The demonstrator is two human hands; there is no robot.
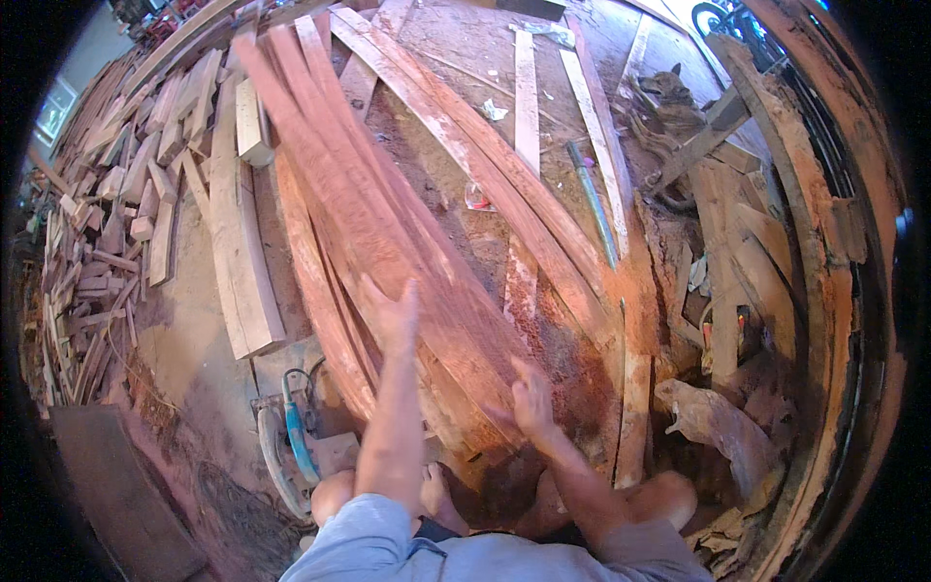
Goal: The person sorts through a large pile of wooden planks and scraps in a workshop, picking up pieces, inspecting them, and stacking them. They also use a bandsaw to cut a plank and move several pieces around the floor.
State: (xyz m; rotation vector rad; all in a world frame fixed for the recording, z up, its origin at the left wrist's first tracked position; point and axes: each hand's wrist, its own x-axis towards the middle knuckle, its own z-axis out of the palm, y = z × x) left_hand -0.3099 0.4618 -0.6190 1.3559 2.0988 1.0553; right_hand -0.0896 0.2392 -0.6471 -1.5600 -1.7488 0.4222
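Observation:
A wide reddish plank (364, 209) slants across the middle, from the far left towards my knees, its far end smeared by motion. It lies over other long reddish boards (325, 281). My left hand (393, 318) is at its left side, thumb and fingers spread, slightly blurred; whether it touches the wood I cannot tell. Close to the plank's near right edge, my right hand (530, 400) has its fingers apart and nothing visible in them. A circular saw (296, 436) with a blue-green handle rests on the ground by my left knee.
Cut wood blocks (107, 233) are heaped at left, beside a thick pale beam (242, 233). More long boards (485, 184) lie to the right, with a blue-green tube-like tool (593, 204). A dog (669, 97) lies at the far right. Crossed timbers (718, 262) and a crumpled sack (718, 427) are nearer.

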